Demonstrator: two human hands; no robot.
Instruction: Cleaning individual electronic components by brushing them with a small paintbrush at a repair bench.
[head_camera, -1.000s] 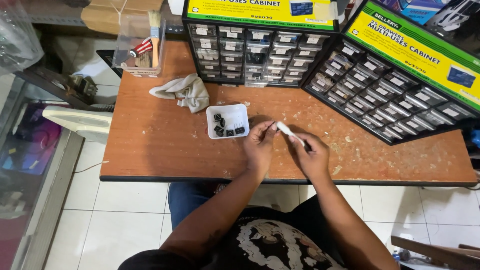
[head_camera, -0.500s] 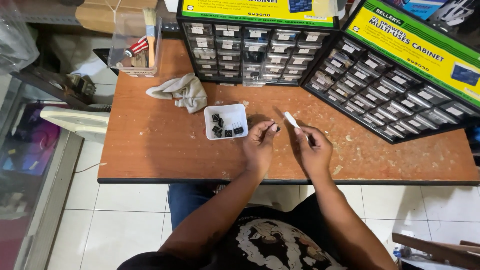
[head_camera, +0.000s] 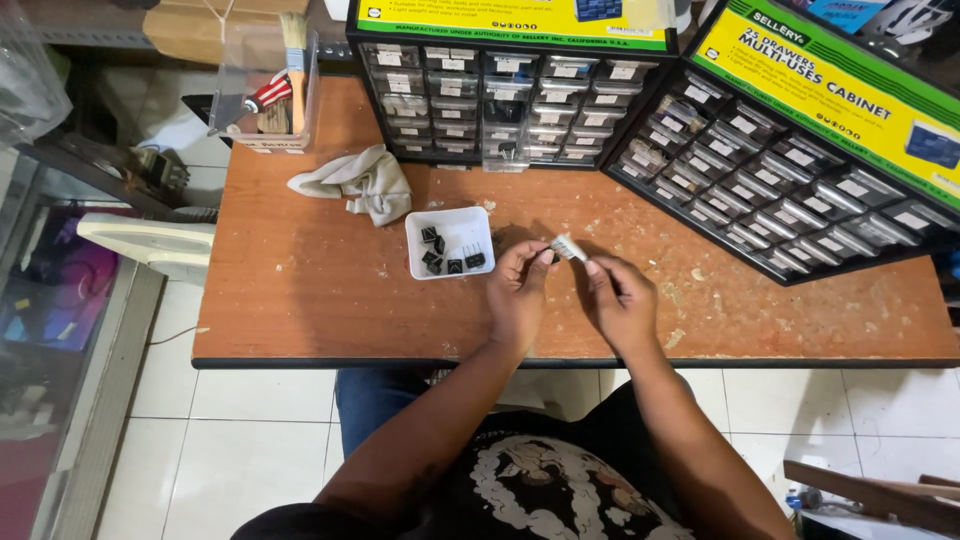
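Left hand (head_camera: 520, 290): fingertips pinched narrow on one end of a small pale strip (head_camera: 568, 247), held just above the wooden table (head_camera: 300, 300).
Right hand (head_camera: 622, 300): thumb + forefinger closed on the strip's near end, palm down. Can't tell how firm the hold is, too small.
Strip: sits between the two hands, tilted, poking up-right past the fingertips; both hands on it, prob. so it stays steady for fine finger work.
White tray (head_camera: 478, 225): just left of the left hand, holds a few small black parts (head_camera: 440, 253); kept near, likely for quick reach.
Grey rag (head_camera: 365, 185): crumpled, beyond the tray, apart from both hands.
Drawer cabinets (head_camera: 520, 100): two units along the table's back edge, small clear drawers facing the person, all w/in arm's reach.
Clear box (head_camera: 265, 95): back-left corner, brush standing in it.
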